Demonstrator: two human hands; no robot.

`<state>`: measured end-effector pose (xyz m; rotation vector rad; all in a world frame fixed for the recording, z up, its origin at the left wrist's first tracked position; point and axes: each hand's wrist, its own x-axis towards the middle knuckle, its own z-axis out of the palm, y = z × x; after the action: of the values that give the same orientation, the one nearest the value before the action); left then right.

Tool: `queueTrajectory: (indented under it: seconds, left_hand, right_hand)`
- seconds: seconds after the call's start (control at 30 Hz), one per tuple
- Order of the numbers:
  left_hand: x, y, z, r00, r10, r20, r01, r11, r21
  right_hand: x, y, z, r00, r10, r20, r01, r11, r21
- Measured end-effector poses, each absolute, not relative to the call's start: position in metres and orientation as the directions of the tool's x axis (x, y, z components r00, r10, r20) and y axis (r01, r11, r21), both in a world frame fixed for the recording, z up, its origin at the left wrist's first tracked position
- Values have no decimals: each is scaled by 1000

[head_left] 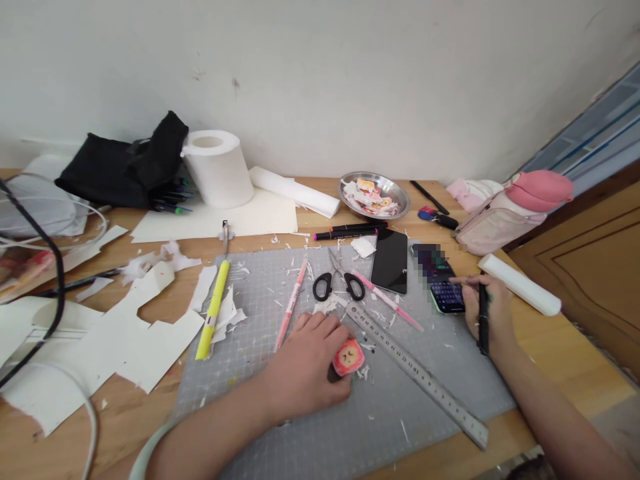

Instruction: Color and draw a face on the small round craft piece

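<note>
My left hand (307, 363) rests on the grey cutting mat (420, 420), its fingers curled round a small pink-and-yellow piece with a drawn face (349, 357). Something dark shows under that piece, partly hidden. A black pen (483, 317) is gripped in my right hand (493, 320), whose index finger reaches to the lit keyboard of a smartphone (447, 293). Between the hands a steel ruler (417, 373) lies at a slant. Black-handled scissors (339, 280) lie open beyond my left hand, with a pink pen (291, 303) and another pink pen (389, 300) on either side.
A dark phone (389, 261) lies beside a metal bowl (403, 200) of coloured paper pieces. A yellow cutter (213, 310) and paper scraps (150, 333) are at left. Behind stand a paper roll (220, 173) and black pouch (117, 170). A pink bottle (500, 223) lies right.
</note>
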<state>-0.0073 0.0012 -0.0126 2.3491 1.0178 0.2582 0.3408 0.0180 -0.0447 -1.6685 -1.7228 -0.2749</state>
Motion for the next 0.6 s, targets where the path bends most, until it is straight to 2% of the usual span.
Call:
queueTrajectory:
  seconds: [0.3,0.6]
  left_hand:
    - [-8,2,-13,684,729,-41,616,-546,568]
    - [-8,2,-15,685,728,-38,614,-549,566]
  right_hand:
    - [337,18,-39,166,762,626,939,72,-337]
    - [338,18,-40,136,762,633,945,93,-315]
